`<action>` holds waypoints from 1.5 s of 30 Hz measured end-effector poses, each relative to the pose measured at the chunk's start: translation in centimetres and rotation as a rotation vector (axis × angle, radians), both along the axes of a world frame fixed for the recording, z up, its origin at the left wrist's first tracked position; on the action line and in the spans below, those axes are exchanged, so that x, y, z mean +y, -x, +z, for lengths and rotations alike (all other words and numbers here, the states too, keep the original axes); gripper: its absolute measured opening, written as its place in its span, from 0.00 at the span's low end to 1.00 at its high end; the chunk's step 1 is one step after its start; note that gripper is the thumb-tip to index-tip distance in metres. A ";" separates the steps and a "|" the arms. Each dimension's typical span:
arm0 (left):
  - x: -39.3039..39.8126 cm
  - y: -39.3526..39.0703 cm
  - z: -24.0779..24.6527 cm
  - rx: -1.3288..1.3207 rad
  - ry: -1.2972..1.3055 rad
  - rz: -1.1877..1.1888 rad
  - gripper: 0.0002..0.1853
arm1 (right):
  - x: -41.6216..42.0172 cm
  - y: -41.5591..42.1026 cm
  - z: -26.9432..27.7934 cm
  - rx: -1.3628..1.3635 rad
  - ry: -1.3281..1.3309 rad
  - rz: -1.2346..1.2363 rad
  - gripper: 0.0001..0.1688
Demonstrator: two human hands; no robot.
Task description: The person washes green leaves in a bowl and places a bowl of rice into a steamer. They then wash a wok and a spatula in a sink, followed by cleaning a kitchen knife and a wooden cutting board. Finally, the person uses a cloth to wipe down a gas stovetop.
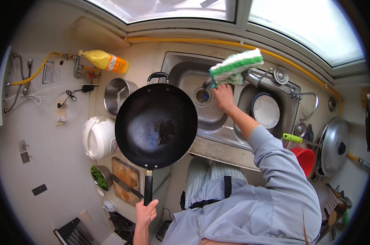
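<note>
My left hand [146,212] grips the black handle of a wok [148,125]. The wok hangs tilted between the counter's left side and the sink, its dark inside facing me with a wet-looking patch near the middle. At the sink, the fingers of my right hand [224,96] close on the lower end of a green-and-white striped cloth [237,67]. That cloth lies over the faucet, whose dark spout end [208,84] pokes out beside my fingers. Below is the left basin [185,69] with its drain strainer [202,96]. My right fingertips are partly hidden by the cloth.
White bowls or plates [266,110] sit in the right basin. Left are a yellow bottle [108,62], a steel pot [113,96], a white rice cooker [96,137] and a knife [126,186] on a cutting board [126,171]. A large lid [335,147] and red container [304,160] stand right.
</note>
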State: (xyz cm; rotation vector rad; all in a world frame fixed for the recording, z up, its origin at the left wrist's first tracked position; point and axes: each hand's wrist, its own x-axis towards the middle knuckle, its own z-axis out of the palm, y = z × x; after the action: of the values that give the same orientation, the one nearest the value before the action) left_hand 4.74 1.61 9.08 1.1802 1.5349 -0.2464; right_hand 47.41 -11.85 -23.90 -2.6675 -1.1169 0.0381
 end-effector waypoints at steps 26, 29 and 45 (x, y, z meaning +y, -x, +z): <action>-4.1 1.0 3.8 0.015 0.123 0.398 0.09 | 12.9 0.8 -7.7 0.623 -0.554 -0.306 0.11; -4.8 2.1 4.4 -0.004 0.106 0.401 0.08 | 14.2 -2.9 0.3 0.053 -0.618 -0.161 0.06; -9.0 12.8 5.2 -0.381 0.048 0.534 0.09 | 2.9 5.5 5.0 0.519 -0.572 -0.234 0.13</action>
State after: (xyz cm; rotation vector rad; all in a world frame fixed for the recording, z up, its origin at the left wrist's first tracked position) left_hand -8.11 -7.39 14.31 0.6914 1.4316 0.2824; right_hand 41.87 -8.94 -18.90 -2.0789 -0.5413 0.3008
